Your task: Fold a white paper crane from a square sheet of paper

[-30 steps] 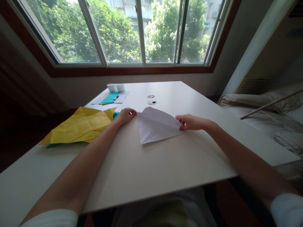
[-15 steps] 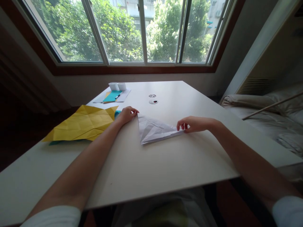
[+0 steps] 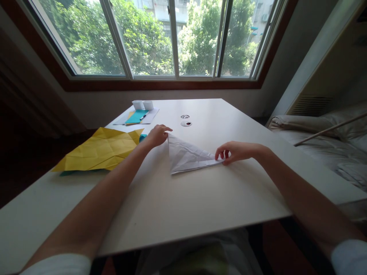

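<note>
A creased white paper, folded into a triangle, lies on the white table in front of me. My left hand pinches its upper left corner. My right hand pinches its right corner against the table. The paper's bottom point lies flat, nearest to me.
A large creased yellow paper lies at the left over a teal sheet. At the far left of the table lie a teal card with a pen on white sheets and two white cups. A bed stands at the right.
The raised upper flap of the white paper has come down, so the paper now lies as a flatter triangle. Both hands stayed at its corners; the left moved slightly away from me.
</note>
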The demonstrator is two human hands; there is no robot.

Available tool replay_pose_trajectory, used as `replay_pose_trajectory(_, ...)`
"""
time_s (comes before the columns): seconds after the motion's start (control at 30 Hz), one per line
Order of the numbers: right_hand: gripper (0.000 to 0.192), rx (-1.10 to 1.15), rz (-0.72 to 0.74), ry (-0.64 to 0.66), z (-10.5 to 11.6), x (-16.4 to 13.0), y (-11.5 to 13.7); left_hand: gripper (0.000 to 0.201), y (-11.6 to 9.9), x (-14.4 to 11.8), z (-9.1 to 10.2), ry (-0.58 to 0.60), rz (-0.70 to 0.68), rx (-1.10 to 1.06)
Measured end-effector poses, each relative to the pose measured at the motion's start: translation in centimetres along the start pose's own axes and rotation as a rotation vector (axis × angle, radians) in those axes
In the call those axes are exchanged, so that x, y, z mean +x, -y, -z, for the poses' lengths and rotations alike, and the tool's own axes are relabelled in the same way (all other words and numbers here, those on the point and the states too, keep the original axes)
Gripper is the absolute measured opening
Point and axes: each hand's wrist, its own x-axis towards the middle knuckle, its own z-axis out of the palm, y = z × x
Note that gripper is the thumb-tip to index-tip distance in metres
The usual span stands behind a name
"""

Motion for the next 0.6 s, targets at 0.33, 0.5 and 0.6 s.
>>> replay_pose_trajectory(0.33, 0.030, 0.039, 0.015, 0.000, -0.1, 0.2, -0.3, 0.024, -5.5, -0.9, 4.3, 0.343, -0.164, 0.303)
replay_pose_trajectory(0.5, 0.024, 0.023, 0.021, -0.020, -0.1, 0.1, 0.0, 0.023, -5.2, -1.0, 5.4, 0.338, -0.133, 0.460)
replay_pose_trajectory(0.6, 0.024, 0.009, 0.015, -0.023, -0.1, 0.1, 0.1, 0.037, -6.6, -1.4, 5.7, 0.301, -0.164, 0.469)
